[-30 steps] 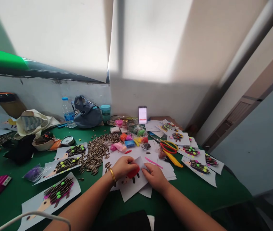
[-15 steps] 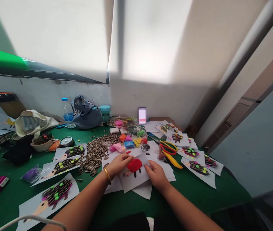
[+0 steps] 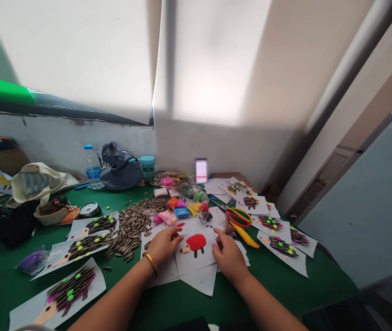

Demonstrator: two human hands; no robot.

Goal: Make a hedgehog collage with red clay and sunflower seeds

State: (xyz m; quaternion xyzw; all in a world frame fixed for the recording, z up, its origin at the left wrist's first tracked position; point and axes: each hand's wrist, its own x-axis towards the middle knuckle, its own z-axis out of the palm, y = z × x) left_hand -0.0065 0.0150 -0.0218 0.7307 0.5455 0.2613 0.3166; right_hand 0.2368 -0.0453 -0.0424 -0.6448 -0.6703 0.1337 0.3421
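Observation:
A white sheet with a red hedgehog picture (image 3: 196, 242) lies on a stack of white paper (image 3: 201, 280) in front of me. The hedgehog has a peach face and dark legs. At the sheet's left edge is my left hand (image 3: 164, 248), a gold bangle on its wrist, fingers bent but apart. My right hand (image 3: 229, 256) rests by the right edge, thumb and forefinger spread. Neither hand grips the sheet. Beyond it are packets of coloured clay (image 3: 182, 212), and to the left a heap of striped sunflower seeds (image 3: 132, 225).
Scissors with red and yellow handles (image 3: 239, 217) and a yellow-handled tool (image 3: 247, 236) lie right of the stack. Finished seed hedgehog pictures (image 3: 282, 248) are at right, more pictures (image 3: 72, 289) at left. A water bottle (image 3: 92, 170), blue bag (image 3: 120, 172) and phone (image 3: 201, 171) stand along the wall.
The hedgehog sheet, held tilted between both hands before, now lies flat on the stack. Both hands have let go of it, and their fingers have parted. The view has shifted slightly.

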